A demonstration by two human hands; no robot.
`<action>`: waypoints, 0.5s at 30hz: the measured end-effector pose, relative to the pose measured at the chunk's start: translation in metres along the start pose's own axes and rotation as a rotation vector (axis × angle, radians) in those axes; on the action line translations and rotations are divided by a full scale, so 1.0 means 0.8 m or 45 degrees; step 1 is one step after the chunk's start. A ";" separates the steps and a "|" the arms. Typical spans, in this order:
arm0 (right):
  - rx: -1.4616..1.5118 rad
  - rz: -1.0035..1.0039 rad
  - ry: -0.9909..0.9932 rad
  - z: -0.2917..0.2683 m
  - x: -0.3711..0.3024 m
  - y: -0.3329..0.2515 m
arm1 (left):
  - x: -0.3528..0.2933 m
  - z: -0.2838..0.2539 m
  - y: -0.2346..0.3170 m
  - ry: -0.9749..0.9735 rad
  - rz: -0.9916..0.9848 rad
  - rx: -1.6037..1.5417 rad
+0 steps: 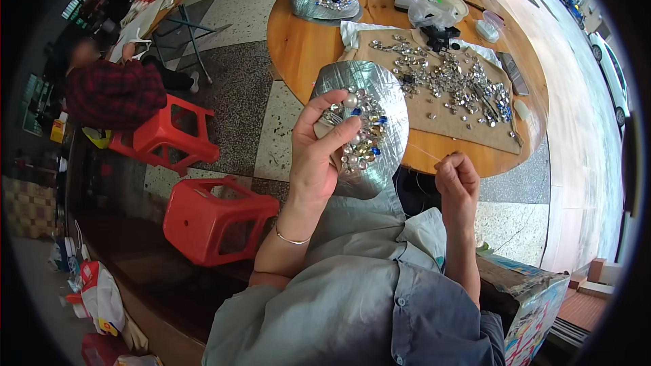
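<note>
Fingers of the left hand (319, 156) wrap around a silver fabric piece (369, 105) studded with pearls and coloured rhinestones (359, 135), holding it up just in front of the near edge of the round wooden table (305, 41). Right of it, the right hand (458, 179) is clenched, pinching a thin thread (424, 152) that runs toward the fabric. Farther on the table, loose rhinestones (454, 85) lie scattered over a brown mat. Two red plastic stools (217, 217) stand at the left.
</note>
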State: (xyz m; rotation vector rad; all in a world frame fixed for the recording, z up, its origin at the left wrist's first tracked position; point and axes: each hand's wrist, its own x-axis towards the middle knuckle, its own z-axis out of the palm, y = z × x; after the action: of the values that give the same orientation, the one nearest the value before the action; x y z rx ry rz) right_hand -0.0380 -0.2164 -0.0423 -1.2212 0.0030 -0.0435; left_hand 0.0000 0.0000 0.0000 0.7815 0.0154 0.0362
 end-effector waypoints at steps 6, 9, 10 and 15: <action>-0.270 -0.036 -0.043 0.006 -0.001 0.008 | 0.003 -0.007 0.000 0.058 -0.035 -0.089; -0.285 0.009 0.004 0.000 0.004 0.006 | 0.000 -0.002 -0.003 0.066 -0.088 -0.113; -0.275 0.061 0.016 -0.005 0.008 0.004 | -0.001 0.002 -0.005 0.089 -0.093 -0.103; 0.047 0.136 0.132 -0.013 0.022 -0.018 | -0.014 0.020 -0.013 0.048 -0.165 -0.061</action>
State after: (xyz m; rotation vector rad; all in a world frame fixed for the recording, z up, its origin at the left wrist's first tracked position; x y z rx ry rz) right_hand -0.0214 -0.2320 -0.0318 -1.1792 0.1574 -0.0136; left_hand -0.0102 -0.0189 0.0042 0.7303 0.1004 -0.0716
